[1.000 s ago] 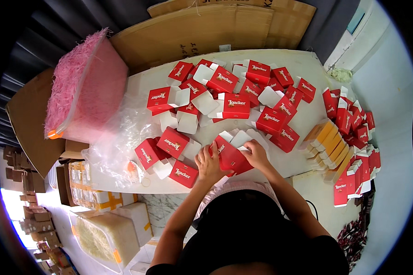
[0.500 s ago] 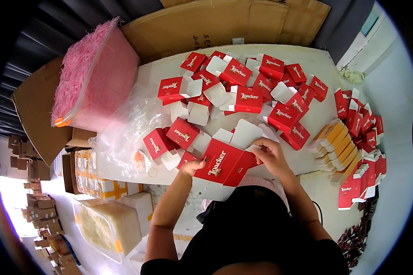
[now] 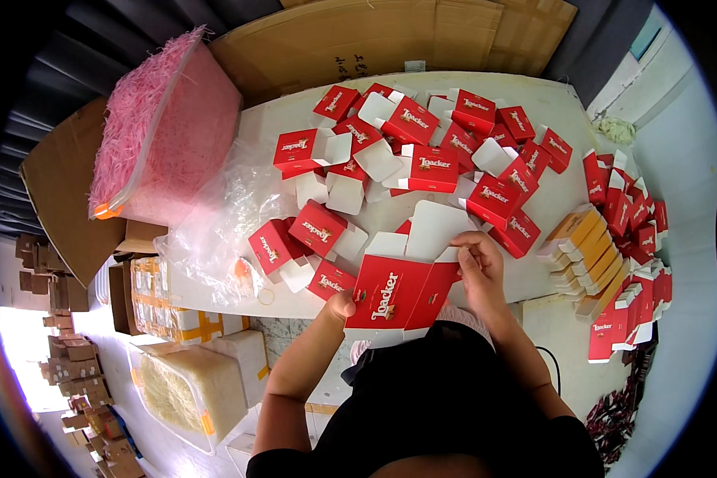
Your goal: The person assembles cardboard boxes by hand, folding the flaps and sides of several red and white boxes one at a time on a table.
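A red carton [image 3: 390,293] with white inner flaps is held at the table's near edge, partly unfolded, its large white top flap sticking up. My left hand [image 3: 342,305] grips its left side, with the thumb on the red face. On the other side, my right hand [image 3: 478,267] pinches a white flap at the upper right corner. Just beyond the left hand lies another red carton [image 3: 331,280]. Two more cartons, one of them the red box [image 3: 319,229] with a white open flap, rest farther to the left.
A pile of red boxes [image 3: 434,169] with open white flaps covers the table's far middle. Stacked yellow-and-white flat cartons [image 3: 585,253] and more red cartons [image 3: 609,327] lie at right. Clear plastic film [image 3: 215,239] and a bin of pink shredded paper [image 3: 187,119] are at left.
The held carton has turned more upright and moved slightly right, showing less of its lower white flap. My right hand has shifted a little right, and my left hand slightly down and right.
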A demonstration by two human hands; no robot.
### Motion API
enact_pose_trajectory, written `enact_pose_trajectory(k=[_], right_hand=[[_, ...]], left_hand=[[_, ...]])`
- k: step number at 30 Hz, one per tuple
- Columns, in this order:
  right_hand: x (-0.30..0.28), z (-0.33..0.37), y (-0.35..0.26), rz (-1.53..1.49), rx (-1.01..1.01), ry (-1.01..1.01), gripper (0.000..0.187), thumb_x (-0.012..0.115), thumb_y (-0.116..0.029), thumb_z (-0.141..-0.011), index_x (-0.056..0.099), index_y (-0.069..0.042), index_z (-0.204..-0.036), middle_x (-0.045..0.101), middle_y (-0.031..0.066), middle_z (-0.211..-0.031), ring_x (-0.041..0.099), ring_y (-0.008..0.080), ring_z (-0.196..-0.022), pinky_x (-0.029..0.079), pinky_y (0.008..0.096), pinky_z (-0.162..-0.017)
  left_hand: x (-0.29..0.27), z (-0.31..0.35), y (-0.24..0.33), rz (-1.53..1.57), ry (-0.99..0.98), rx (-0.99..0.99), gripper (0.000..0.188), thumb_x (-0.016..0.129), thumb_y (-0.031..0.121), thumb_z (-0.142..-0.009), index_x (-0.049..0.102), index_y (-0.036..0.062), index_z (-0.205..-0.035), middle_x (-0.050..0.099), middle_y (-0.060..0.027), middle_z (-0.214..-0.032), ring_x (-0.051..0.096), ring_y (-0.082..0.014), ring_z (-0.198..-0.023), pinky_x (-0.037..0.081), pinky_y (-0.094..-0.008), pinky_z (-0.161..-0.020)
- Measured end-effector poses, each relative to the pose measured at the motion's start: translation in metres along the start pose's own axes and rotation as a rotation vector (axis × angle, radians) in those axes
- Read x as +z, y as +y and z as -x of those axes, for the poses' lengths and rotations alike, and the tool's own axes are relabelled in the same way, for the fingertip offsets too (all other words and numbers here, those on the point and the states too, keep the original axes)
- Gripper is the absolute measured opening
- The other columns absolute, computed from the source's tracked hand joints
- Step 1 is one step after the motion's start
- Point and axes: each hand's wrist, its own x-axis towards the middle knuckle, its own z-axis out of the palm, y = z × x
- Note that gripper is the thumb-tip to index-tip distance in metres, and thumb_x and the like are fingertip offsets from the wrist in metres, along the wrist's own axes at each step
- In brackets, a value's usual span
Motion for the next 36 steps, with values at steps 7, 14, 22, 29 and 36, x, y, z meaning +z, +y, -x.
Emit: enact_pose_trajectory(k=[7, 14, 22, 29, 36], right_hand=[[-0.009, -0.004, -0.001, -0.271, 0.036, -0.108, 0.015, 0.048, -0.006, -0.089, 0.05, -0.003, -0.104, 0.057, 0.0042, -0.092, 0.047, 0.0051, -0.075, 0.035, 0.0175, -0.059], [0.007, -0.015, 0.001, -0.177, -0.172, 0.164, 0.01, 0.05, -0.004, -0.087, 0.053, -0.004, -0.097, 0.04, 0.0101, -0.125, 0.045, 0.015, -0.108, 0.04, 0.0283, -0.087], [0.005, -0.011, 0.016, -0.187, -0.04, 0.139, 0.009, 0.05, -0.003, -0.087, 0.057, 0.0, -0.09, 0.043, 0.0102, -0.121, 0.042, 0.0169, -0.113, 0.041, 0.0272, -0.087], [0.011, 0.0, -0.007, -0.168, -0.119, 0.077, 0.006, 0.05, 0.0, -0.085, 0.046, -0.001, -0.08, 0.057, 0.0111, -0.096, 0.054, 0.0218, -0.098, 0.041, 0.0275, -0.086], [-0.012, 0.003, -0.022, 0.001, -0.094, -0.376, 0.014, 0.057, -0.006, -0.078, 0.046, -0.003, -0.07, 0.051, 0.0148, -0.108, 0.052, 0.022, -0.096, 0.038, 0.0339, -0.087]], left_hand=[[-0.009, -0.009, 0.005, -0.165, 0.144, 0.001, 0.097, 0.075, 0.023, -0.062, 0.018, 0.0029, -0.138, 0.038, -0.0162, -0.133, 0.04, -0.027, -0.122, 0.033, -0.0408, -0.1], [0.015, -0.026, 0.019, -0.751, 0.339, 0.176, 0.081, 0.061, -0.006, -0.072, 0.02, 0.013, -0.139, 0.038, -0.0047, -0.13, 0.04, -0.0134, -0.116, 0.035, -0.0288, -0.094], [0.01, -0.03, 0.021, -0.889, 0.466, 0.148, 0.039, 0.061, 0.007, -0.082, 0.042, 0.0064, -0.116, 0.047, -0.0013, -0.102, 0.049, -0.0065, -0.09, 0.042, -0.0231, -0.078], [0.02, -0.037, 0.026, -0.96, 0.54, 0.319, 0.034, 0.063, 0.007, -0.081, 0.047, 0.0047, -0.111, 0.051, -0.0044, -0.105, 0.052, -0.007, -0.087, 0.046, -0.0198, -0.069], [0.026, -0.034, 0.03, -1.124, 0.497, 0.099, 0.035, 0.067, 0.006, -0.076, 0.054, 0.0025, -0.108, 0.051, -0.0074, -0.112, 0.052, -0.0105, -0.096, 0.046, -0.0226, -0.072]])
